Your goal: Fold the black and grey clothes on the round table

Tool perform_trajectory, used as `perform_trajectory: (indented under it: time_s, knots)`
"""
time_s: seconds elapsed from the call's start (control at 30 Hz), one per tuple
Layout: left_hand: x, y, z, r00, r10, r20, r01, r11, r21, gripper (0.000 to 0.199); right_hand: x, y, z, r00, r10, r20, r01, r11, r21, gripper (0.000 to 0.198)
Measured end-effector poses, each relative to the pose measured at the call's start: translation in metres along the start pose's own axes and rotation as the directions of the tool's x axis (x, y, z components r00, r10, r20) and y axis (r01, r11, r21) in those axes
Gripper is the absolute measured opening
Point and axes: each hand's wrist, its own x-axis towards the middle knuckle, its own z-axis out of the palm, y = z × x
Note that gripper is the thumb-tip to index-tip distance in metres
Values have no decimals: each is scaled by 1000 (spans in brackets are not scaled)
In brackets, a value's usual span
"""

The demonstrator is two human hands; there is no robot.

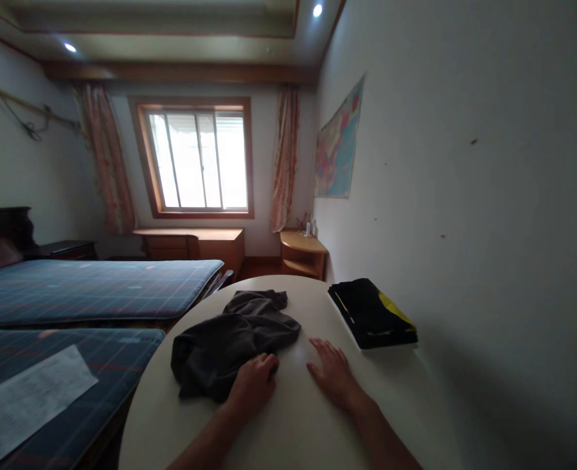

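A crumpled dark grey piece of clothing [242,329] lies on the round white table [312,431], its exact kind hard to make out. My left hand [254,384] rests at its near right edge, fingers curled in, with a bit of the dark fabric showing by the fingertips. To the right, my right hand [333,372] hovers over or lies on the tabletop, fingers stretched and holding nothing. Beyond it, near the wall, sits a folded black and yellow cloth stack [369,310] on a thin white base.
Beds with blue plaid mattresses [97,287] stand on the left, one bearing a sheet of paper [34,398]. A white wall [489,274] borders the right side. At the back are a wooden desk [220,245] and a corner shelf [303,245] under the window.
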Motion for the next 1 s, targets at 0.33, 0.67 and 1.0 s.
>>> perform_trajectory:
  time_s: [0.33,0.67,1.0]
  knots:
    - [-15,26,-5,883,469,-10,-459,860,-220,38,-3,4,-21,969,-166,-184,199,963,180,43]
    - [-4,-5,-25,953,100,-286,-130,988,-87,41,-1,7,-27,957,56,-284,169,689,705,33]
    - [-10,-6,-30,974,225,-10,-224,961,-161,62,7,11,-26,946,158,-283,93,706,702,32]
